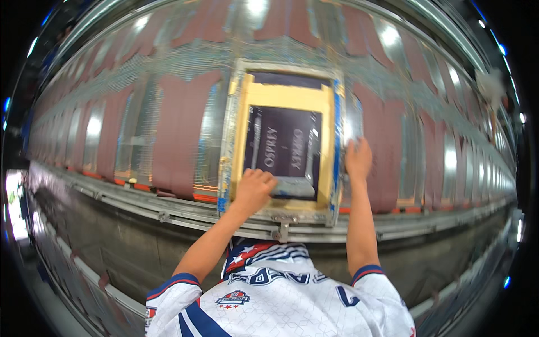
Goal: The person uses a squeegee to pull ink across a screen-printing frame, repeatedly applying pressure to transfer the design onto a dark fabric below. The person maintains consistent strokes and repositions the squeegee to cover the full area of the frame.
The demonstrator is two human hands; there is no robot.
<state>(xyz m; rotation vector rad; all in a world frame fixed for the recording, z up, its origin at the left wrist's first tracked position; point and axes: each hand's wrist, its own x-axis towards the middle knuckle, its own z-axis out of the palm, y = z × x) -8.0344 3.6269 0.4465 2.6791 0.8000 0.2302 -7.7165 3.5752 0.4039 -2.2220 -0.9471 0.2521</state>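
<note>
A screen-printing frame (336,123) lies on the long table in front of me, its mesh edged with pale yellow tape (289,95). The dark mesh window (284,135) carries pale lettering and shiny streaks along its sides. Near the window's lower edge lies a grey, flat squeegee (296,186). My left hand (255,190) is closed around the squeegee's left end, with the grip partly hidden by the fingers. At the frame's right side, my right hand (359,160) has its fingers curled against the edge; whether it grips the frame firmly is hard to see.
Rows of maroon fabric pieces (182,129) lie flat along the table on both sides of the frame and beyond it. A metal rail (185,216) runs along the table's near edge, with a bracket (284,230) by the frame. A grey floor strip (140,236) lies below.
</note>
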